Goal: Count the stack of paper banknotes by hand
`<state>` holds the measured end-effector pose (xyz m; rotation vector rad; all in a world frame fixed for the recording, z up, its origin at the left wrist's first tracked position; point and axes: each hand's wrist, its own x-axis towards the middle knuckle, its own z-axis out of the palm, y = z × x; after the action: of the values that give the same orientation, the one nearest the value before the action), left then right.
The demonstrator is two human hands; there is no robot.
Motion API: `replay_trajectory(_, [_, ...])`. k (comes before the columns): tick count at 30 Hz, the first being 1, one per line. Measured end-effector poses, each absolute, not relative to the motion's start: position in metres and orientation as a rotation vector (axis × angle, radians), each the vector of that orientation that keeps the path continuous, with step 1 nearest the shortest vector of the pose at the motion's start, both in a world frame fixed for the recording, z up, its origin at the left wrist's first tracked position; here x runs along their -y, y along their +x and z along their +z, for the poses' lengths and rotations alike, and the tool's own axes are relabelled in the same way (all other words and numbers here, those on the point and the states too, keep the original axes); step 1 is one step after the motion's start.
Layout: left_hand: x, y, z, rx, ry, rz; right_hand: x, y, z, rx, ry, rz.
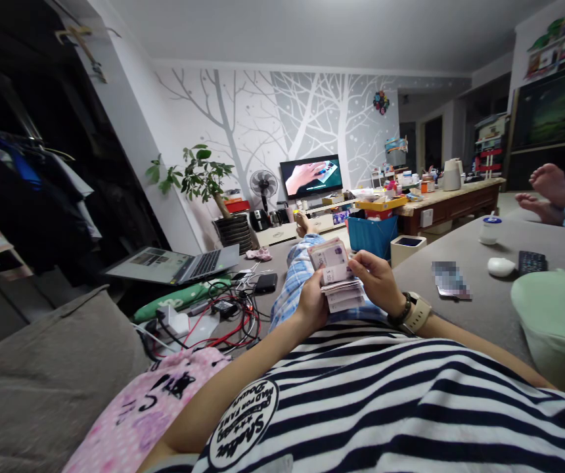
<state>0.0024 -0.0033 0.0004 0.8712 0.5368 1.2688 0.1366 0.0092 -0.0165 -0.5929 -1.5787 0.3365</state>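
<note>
From where I am standing, the person is reclining with legs stretched out and is holding a bundle of banknotes [329, 257] above the lap, between both hands. As I am judging, the handling is being somewhere in the middle: one part of the bundle is standing upright, and several notes are hanging in a loose, spread layer below it. How many notes are already passed and how many are remaining, I am not able to tell from this one look. All the notes that I am seeing are being together in the hands.

The left hand [313, 301] is gripping the bundle from its lower left side, with its fingers partly hidden by the paper. The right hand [380, 281] is touching the right edge, its thumb and fingers bent and seeming to pinch the notes there; the exact contact is being too small to tell. So the bundle is lying directly between the two sets of fingers, over the blue checked trousers [298, 257], and neither hand is being free.
</note>
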Motion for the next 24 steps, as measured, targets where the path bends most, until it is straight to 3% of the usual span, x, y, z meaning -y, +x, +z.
replay_trajectory(24, [-0.0025,0.0001,-0.0026,-0.55,0.891,1.293,-0.0123,0.1366,-0.0173,1.582,-0.566,0.364])
